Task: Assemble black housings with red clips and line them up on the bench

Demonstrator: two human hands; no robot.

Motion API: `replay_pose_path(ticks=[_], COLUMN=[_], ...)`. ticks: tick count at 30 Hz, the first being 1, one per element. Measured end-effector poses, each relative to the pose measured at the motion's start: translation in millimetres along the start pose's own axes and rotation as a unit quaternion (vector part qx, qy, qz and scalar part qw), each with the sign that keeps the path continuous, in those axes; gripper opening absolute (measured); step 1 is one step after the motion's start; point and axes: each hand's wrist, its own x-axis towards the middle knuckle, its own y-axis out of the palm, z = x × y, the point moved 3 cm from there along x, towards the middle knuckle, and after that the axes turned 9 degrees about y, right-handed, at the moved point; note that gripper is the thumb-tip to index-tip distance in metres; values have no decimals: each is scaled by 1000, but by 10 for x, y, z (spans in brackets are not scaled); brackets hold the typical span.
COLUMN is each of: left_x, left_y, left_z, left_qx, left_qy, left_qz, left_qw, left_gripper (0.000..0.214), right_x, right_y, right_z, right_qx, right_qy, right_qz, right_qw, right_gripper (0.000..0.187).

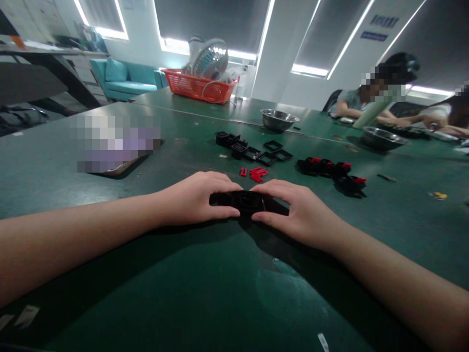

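- Green tabletop, wide and dark, filling most of my view.
- Red basket at its far side, holding a fan.
- Left hand and right hand, thumbs near, fingers far, together gripping a black part at the tabletop's middle.
- Red pieces, tiny, loose just beyond the hands.

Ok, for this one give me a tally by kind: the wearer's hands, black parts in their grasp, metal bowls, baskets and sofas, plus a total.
Wearer's hands: 2, the left hand and the right hand
Black part held between them: 1
Metal bowls: 2
Red basket: 1
Teal sofa: 1
Total: 7
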Motion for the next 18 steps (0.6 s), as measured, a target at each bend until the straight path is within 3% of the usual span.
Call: replay_pose_path(ticks=[18], left_x=[5], left_y=[-14], left_z=[-11], left_qx=[8], left_qy=[-7], left_qz=[11], left_qw=[1000], left_gripper=[33], right_x=[0], right_y=[7], right_z=[4], right_qx=[-14], right_qy=[0], right_qz=[8], right_qw=[1000], right_gripper=[36])
